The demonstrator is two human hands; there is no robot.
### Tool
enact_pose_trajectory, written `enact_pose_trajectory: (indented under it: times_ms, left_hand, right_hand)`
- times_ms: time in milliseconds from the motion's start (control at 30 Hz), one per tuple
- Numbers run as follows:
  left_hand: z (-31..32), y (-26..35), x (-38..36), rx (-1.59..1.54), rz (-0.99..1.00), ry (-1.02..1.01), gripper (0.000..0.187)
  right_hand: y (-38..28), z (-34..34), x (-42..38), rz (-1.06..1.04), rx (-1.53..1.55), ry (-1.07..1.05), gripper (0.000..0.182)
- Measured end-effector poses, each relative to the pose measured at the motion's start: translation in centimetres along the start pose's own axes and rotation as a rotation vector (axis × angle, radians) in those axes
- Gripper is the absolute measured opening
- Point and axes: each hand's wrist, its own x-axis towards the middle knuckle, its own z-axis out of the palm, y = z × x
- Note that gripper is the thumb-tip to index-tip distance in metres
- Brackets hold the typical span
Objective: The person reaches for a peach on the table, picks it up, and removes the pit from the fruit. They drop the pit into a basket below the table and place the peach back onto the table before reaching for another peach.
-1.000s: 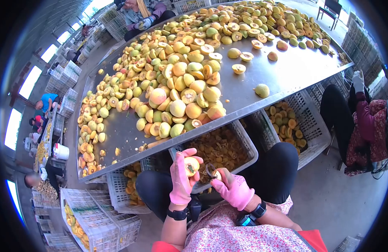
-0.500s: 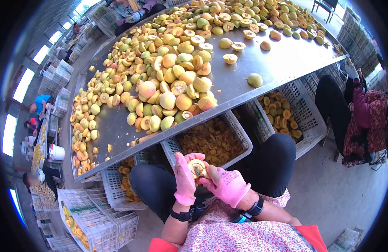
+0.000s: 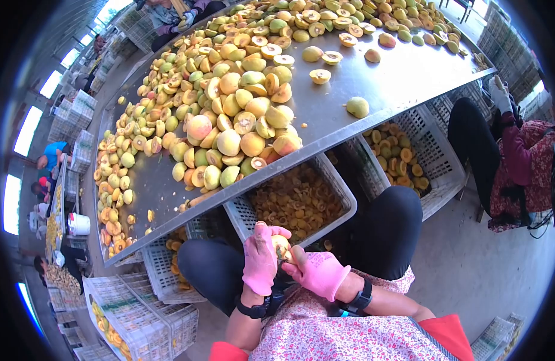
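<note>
My left hand (image 3: 260, 257), in a pink glove, grips a halved fruit (image 3: 280, 245) above my lap. Close against it on the right, my right hand (image 3: 318, 272), also in a pink glove, has its fingers curled at the fruit's lower edge; what it holds there is too hidden to make out. Just beyond my hands is a crate of peels and scraps (image 3: 298, 201). A metal table (image 3: 331, 114) carries a large heap of halved yellow-green fruit (image 3: 229, 108).
A crate of fruit halves (image 3: 441, 157) stands right of my knees, another crate (image 3: 163, 265) on the left. Stacked crates (image 3: 136, 313) sit lower left. A co-worker (image 3: 524, 156) sits at the right, others at the far left and top.
The fruit half has turned in my hands, so its cut face shows less. The view has shifted slightly, and the table and crates sit a little further left and higher.
</note>
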Motion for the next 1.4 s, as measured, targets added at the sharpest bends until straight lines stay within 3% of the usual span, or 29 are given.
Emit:
enact_pose_trajectory:
  times_ms: [133,200,267,333,400,600,667,767,800,900,933,1000,1067,1133,1167,1233,1333,1400]
  left_hand:
    - [0.0,2.3,-0.5,-0.005,0.009,-0.058,0.079]
    - [1.3,2.5,-0.6,-0.144,0.238,0.044,0.067]
    - [2.4,1.6,-1.0,-0.18,0.347,0.155,0.057]
    - [2.4,1.2,-1.2,-0.25,0.352,0.169,0.059]
    - [1.7,0.9,-1.1,-0.22,0.359,0.119,0.062]
    - [1.2,0.4,-1.4,-0.182,0.359,0.033,0.068]
    - [1.0,0.7,-1.5,-0.139,0.36,0.035,0.068]
    - [0.5,1.0,-1.2,-0.132,0.516,-0.038,0.067]
    - [0.4,1.3,-1.3,-0.144,0.472,-0.082,0.068]
    - [0.6,1.7,-1.1,-0.153,0.34,-0.137,0.073]
    - [0.7,1.7,-1.1,-0.149,0.249,-0.15,0.077]
    - [1.0,1.3,-1.1,-0.245,0.233,-0.148,0.079]
    - [1.3,0.8,-1.2,-0.338,0.208,-0.137,0.082]
    - [2.3,1.3,-0.9,-0.582,0.051,-0.024,0.082]
    - [3.0,1.8,-0.9,-0.585,-0.037,0.07,0.073]
    - [2.8,1.7,-0.7,-0.614,-0.098,0.041,0.073]
    - [2.8,0.9,-0.7,-0.674,-0.148,0.048,0.072]
    - [2.4,-0.7,-0.1,-0.35,0.294,-0.026,0.072]
  right_hand:
    - [-1.3,-0.8,0.1,0.145,0.062,-0.023,0.04]
    - [-1.7,-1.3,0.2,0.163,0.081,0.009,0.04]
    - [-2.5,-2.1,0.0,0.168,0.148,-0.012,0.042]
    - [-2.7,-2.5,-0.2,0.196,0.175,-0.047,0.043]
    - [-2.4,-3.0,-0.3,0.272,0.454,-0.153,0.04]
    - [-1.5,-3.3,-0.6,0.281,0.79,-0.268,0.044]
    - [-1.7,-4.3,-0.5,0.582,1.026,-0.554,0.042]
    - [-1.0,-4.5,-1.0,0.531,1.245,-0.652,0.041]
    - [-0.6,-3.7,-1.0,0.534,1.245,-0.655,0.041]
    - [-0.1,0.0,-1.1,0.103,0.865,-0.234,0.038]
    - [-0.1,-0.1,-1.3,0.106,0.87,-0.227,0.038]
    - [-0.1,-1.2,-1.2,0.41,1.187,-0.54,0.039]
    - [-0.4,-2.7,-1.1,0.433,1.296,-0.586,0.039]
    - [-0.3,-2.9,-1.0,0.455,1.398,-0.626,0.04]
    - [0.2,-2.4,-0.9,0.437,1.374,-0.593,0.039]
    - [0.0,-1.7,-1.1,0.457,1.207,-0.518,0.041]
    - [0.5,-1.7,-1.2,0.405,1.348,-0.579,0.041]
    - [0.8,-1.8,-1.4,0.381,1.526,-0.635,0.04]
